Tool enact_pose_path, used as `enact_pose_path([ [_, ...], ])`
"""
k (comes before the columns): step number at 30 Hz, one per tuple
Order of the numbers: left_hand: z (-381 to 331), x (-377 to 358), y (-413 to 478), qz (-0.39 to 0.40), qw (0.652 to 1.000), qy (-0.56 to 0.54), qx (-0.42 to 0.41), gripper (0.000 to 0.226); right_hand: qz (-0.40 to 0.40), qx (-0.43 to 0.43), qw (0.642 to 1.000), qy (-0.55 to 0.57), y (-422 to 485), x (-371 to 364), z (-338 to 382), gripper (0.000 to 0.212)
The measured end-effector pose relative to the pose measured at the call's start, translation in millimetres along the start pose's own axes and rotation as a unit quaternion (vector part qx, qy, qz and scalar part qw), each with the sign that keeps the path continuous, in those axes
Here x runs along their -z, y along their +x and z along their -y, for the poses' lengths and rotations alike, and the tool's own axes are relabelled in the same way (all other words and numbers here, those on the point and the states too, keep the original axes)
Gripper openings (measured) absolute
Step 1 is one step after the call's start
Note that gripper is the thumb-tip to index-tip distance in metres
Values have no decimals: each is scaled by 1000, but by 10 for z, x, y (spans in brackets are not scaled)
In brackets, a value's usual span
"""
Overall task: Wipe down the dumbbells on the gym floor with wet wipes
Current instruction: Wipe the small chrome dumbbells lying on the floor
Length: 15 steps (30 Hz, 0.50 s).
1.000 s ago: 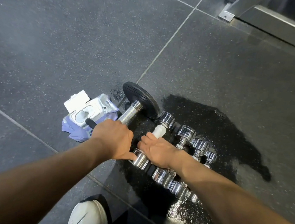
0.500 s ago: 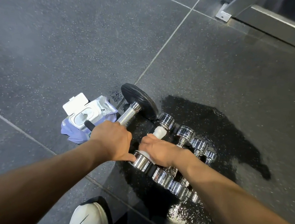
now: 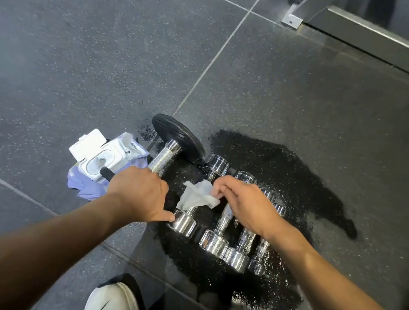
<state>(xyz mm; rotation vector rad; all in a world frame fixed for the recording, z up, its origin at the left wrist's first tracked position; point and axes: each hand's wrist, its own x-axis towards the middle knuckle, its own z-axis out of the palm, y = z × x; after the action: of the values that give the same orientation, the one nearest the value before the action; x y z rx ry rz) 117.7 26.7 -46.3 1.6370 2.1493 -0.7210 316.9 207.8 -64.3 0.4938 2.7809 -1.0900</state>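
**A:** Advice for this pass, please?

**B:** Right grip point(image 3: 246, 205) is pinching the crumpled white wet wipe point(image 3: 200, 196), which lies over the handle of the leftmost small chrome dumbbell point(image 3: 183, 222). I'd wrap the wipe round that handle, twist, then cap each head. Left grip point(image 3: 140, 193) is curled over the large black-plated dumbbell with knurled steel handle point(image 3: 170, 151). Its thumb touches the chrome head, which should stop it rolling.

**A:** How does it look?

**B:** Shiny and beaded with water. It's one of four lying side by side on a dark wet patch point(image 3: 286, 169) of speckled gym floor point(image 3: 82, 51), near the open white-lidded purple wipes pack point(image 3: 103, 161).
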Motion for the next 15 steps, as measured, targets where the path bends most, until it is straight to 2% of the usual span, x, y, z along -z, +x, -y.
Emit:
enact_pose_path([
  [2, -5, 5, -5, 6, 1000, -8, 1, 82, 47, 5, 999, -8, -4, 13, -29, 17],
  [5, 10, 12, -3, 3, 1000, -14, 7, 81, 116, 73, 987, -89, 39, -122, 72, 63],
  [7, -2, 25, -9, -1, 1000, -3, 7, 82, 96, 88, 985, -115, 132, -290, 148, 72],
  [11, -25, 51, -21, -2, 1000, -4, 9, 80, 8, 62, 995, -81, 402, -353, 279, 26],
  [15, -10, 75, -22, 7, 1000, -4, 14, 80, -30, 51, 997, -42, 494, -264, 339, 19],
])
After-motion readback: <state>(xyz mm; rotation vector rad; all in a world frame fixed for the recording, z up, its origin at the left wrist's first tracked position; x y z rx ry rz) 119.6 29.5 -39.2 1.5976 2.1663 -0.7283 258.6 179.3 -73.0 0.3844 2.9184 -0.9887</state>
